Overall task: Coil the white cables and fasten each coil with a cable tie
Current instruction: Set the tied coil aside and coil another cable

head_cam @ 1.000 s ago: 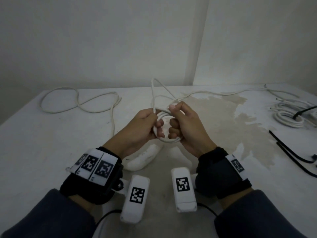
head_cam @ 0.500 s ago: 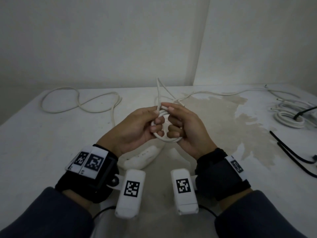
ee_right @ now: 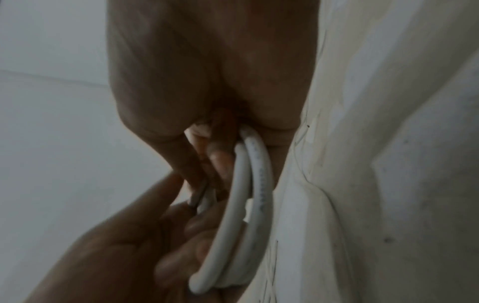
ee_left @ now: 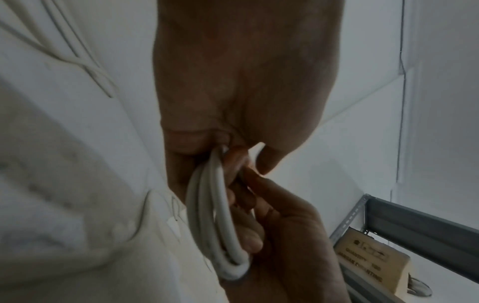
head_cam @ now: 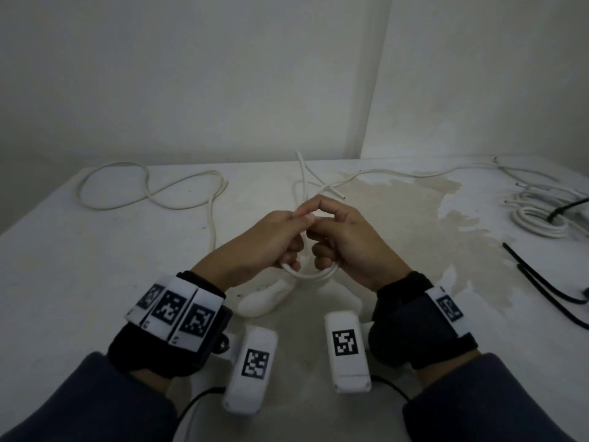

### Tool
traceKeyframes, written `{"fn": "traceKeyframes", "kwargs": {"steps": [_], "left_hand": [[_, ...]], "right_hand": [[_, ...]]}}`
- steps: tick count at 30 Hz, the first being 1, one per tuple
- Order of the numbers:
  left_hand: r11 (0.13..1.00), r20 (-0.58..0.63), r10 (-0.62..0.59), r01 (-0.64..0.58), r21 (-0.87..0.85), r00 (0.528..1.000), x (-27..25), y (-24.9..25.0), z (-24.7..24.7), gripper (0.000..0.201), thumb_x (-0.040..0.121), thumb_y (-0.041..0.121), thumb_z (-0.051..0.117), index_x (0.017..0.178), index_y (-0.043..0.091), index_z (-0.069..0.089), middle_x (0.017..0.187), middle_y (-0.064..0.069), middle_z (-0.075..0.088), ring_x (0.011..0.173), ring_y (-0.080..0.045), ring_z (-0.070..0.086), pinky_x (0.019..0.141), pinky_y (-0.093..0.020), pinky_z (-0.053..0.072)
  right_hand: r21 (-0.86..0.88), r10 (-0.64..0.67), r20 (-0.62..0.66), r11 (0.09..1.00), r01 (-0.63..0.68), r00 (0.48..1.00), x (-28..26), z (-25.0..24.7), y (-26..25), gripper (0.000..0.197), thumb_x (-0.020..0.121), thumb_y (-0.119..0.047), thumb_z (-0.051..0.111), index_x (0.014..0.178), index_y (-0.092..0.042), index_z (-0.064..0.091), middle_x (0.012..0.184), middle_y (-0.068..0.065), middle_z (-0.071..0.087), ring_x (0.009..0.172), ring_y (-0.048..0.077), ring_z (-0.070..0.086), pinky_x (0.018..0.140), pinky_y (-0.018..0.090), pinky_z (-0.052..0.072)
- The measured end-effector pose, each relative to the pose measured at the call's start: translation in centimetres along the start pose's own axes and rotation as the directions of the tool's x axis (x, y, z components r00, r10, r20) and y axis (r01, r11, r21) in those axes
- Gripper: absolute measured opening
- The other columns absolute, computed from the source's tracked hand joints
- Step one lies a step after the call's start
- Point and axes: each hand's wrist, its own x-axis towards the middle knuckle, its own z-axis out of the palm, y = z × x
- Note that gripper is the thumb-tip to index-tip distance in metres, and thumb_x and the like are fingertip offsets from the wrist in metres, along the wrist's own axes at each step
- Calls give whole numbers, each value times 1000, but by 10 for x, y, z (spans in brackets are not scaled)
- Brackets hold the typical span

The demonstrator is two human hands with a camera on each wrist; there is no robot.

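A small coil of white cable (head_cam: pixel 308 276) hangs between my two hands above the table's middle. My left hand (head_cam: pixel 296 237) grips its left side with curled fingers. My right hand (head_cam: pixel 325 237) grips the right side, and its index finger meets the left thumb over the coil's top. The wrist views show the coil's several turns (ee_left: pixel 212 215) (ee_right: pixel 249 194) running through both fists. A thin dark strip (ee_right: pixel 197 195) sits between the fingertips; what it is I cannot tell. The cable's free end (head_cam: pixel 301 169) sticks up behind the hands.
A loose white cable (head_cam: pixel 149 189) snakes over the table's back left, another (head_cam: pixel 414 173) runs along the back. At the far right lies a coil bound with a black tie (head_cam: pixel 538 220), with black cable ties (head_cam: pixel 541 282) in front. A white object (head_cam: pixel 264 301) lies under my hands.
Both hands have turned the coil flatter and brought thumb and index fingertips together over its top. The free end has swung slightly to the right.
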Motion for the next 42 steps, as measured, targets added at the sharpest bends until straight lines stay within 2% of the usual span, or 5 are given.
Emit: {"fn": "traceKeyframes", "kwargs": {"steps": [8,13,24,33,42], "left_hand": [[953,-127,214,-179,244,969,-2,11,-9,39,102,25,37,85,0,61,49,13,42,43,-1,38,50,-22,41],[666,-105,401,-211,716,910,-8,18,-22,35,101,31,36,78,13,54,61,7,48,53,-4,44,53,-19,32],[505,-121,571,-230,832,812,-18,28,-47,18,100,29,41,95,17,55,63,12,48,58,-8,46,55,-26,28],[704,-527,710,-459,541,467,-23,38,-75,20,97,29,44,93,17,60,65,16,53,54,-1,47,55,-20,41],[849,-733,380,-527,34,565,-15,40,-52,29,102,26,40,96,7,61,57,9,53,46,-2,47,46,-19,42]], "right_hand": [[-136,-225,45,964,229,973,-5,3,-8,45,98,-11,51,134,-36,40,61,0,42,54,12,42,58,24,45],[-179,-239,37,954,241,970,0,-1,-14,41,99,-6,47,126,-35,55,80,11,56,85,18,61,79,28,52],[-858,-608,17,398,324,794,30,8,-51,11,87,-36,65,90,-28,71,100,-14,60,104,5,55,108,41,25],[-469,-555,-20,740,482,832,51,45,-92,11,88,-17,69,95,-11,76,85,-4,73,82,7,68,58,15,50],[233,-206,-17,951,204,978,38,74,-67,20,103,-18,40,84,-12,45,98,17,69,93,27,69,81,47,57]]}}
